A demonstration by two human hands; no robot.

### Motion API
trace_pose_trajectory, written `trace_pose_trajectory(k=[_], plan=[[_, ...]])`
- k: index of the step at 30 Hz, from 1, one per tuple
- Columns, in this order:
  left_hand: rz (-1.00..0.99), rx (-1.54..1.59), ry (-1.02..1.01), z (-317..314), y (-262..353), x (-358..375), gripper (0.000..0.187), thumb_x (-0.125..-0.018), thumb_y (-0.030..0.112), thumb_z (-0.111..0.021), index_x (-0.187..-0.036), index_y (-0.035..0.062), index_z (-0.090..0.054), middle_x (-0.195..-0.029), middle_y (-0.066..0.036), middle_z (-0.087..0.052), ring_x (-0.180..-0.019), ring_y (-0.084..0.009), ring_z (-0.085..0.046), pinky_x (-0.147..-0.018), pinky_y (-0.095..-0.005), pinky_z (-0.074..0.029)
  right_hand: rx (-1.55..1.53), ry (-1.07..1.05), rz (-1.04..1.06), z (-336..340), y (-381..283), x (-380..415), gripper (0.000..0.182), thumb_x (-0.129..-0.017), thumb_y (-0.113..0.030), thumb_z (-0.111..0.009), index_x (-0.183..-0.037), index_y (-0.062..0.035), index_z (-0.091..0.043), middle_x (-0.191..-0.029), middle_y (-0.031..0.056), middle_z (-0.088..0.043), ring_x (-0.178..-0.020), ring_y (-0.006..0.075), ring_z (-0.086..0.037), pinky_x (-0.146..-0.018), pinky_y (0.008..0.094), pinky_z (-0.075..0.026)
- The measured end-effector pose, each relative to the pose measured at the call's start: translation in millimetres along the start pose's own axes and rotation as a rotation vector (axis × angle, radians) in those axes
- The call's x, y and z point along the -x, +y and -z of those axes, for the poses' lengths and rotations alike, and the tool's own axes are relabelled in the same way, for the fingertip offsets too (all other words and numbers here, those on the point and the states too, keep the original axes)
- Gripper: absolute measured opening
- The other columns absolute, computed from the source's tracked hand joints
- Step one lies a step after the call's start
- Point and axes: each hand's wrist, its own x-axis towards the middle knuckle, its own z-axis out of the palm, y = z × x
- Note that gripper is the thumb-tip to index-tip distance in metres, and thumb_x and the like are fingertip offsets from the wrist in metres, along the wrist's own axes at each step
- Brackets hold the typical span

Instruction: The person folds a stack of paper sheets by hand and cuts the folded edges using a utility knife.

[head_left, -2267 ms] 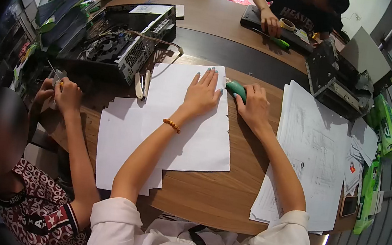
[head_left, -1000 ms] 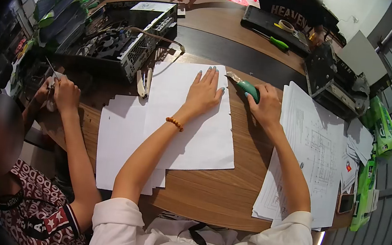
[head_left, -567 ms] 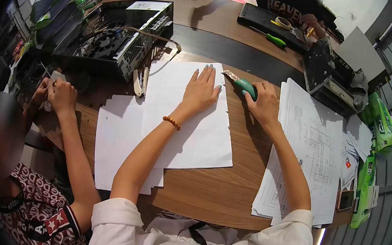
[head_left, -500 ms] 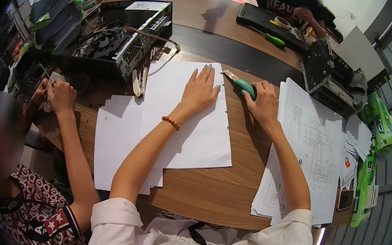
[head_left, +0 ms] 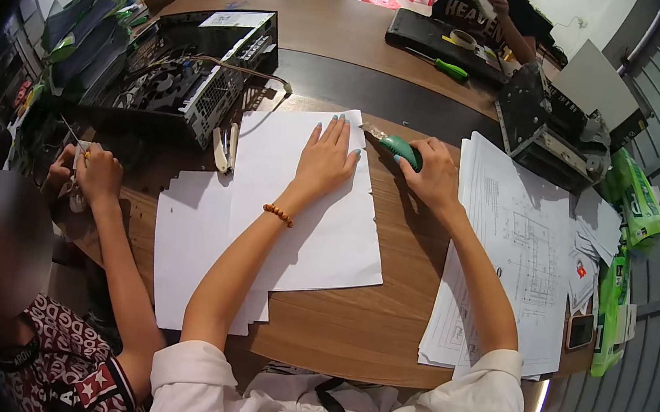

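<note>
My left hand [head_left: 325, 161] lies flat with fingers stretched out on a blank white sheet [head_left: 326, 242], near its upper right edge. That edge looks ragged in places. In my right hand [head_left: 435, 173] is a green box cutter [head_left: 398, 148], its blade pointing left, the tip right at the sheet's edge close to the top corner. Another stack of white paper [head_left: 188, 247] lies partly under the sheet at the left. Beneath my right forearm rests a pile of printed diagram sheets [head_left: 535, 229].
An opened computer case [head_left: 213, 103] stands at the back left, with light-handled tools [head_left: 225, 149] beside it. Metal hardware [head_left: 539, 124], a green screwdriver [head_left: 450, 70] and a phone [head_left: 579, 332] are to the right. A co-worker's hands [head_left: 97, 175] work at the left.
The view has shifted slightly. My hands keep nearly the same place on the sheet and the cutter. Across the table a person has raised a white object in their hands.
</note>
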Motion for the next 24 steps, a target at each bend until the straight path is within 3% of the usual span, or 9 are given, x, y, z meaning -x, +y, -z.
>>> trace_pose_trajectory(k=[8, 20, 24], plan=[[-0.007, -0.004, -0.008, 1.1, -0.1, 0.9, 0.056, -0.087, 0.030, -0.041, -0.128, -0.0069, -0.033, -0.137, -0.019, -0.032, -0.129, -0.0259, -0.028, -0.106, -0.0404, -0.020, 0.099, 0.037, 0.093, 3.1, -9.4, -2.8, 0.027, -0.070, -0.021, -0.066, -0.088, -0.0015, -0.059, -0.089, 0.0116, -0.054, -0.085, 0.0273, -0.054, -0.069, 0.0375, -0.048], [0.000, 0.026, -0.026, 0.9, 0.4, -0.1, 0.057, -0.086, 0.031, -0.041, -0.128, -0.0066, -0.033, -0.137, -0.018, -0.032, -0.129, -0.0252, -0.028, -0.107, -0.0408, -0.018, 0.002, -0.002, 0.212, 2.8, 6.4, -20.0, 0.025, -0.070, -0.020, -0.065, -0.087, -0.0022, -0.059, -0.089, 0.0114, -0.055, -0.087, 0.0279, -0.053, -0.072, 0.0374, -0.048], [0.030, -0.011, -0.058, 3.8, 1.6, -1.1, 0.055, -0.088, 0.030, -0.038, -0.129, -0.0057, -0.031, -0.138, -0.018, -0.030, -0.130, -0.0251, -0.025, -0.107, -0.0401, -0.018, -0.066, -0.153, 0.124, 0.9, 16.6, -32.3, 0.026, -0.074, -0.021, -0.063, -0.091, -0.0013, -0.060, -0.092, 0.0124, -0.055, -0.089, 0.0280, -0.054, -0.075, 0.0361, -0.046]])
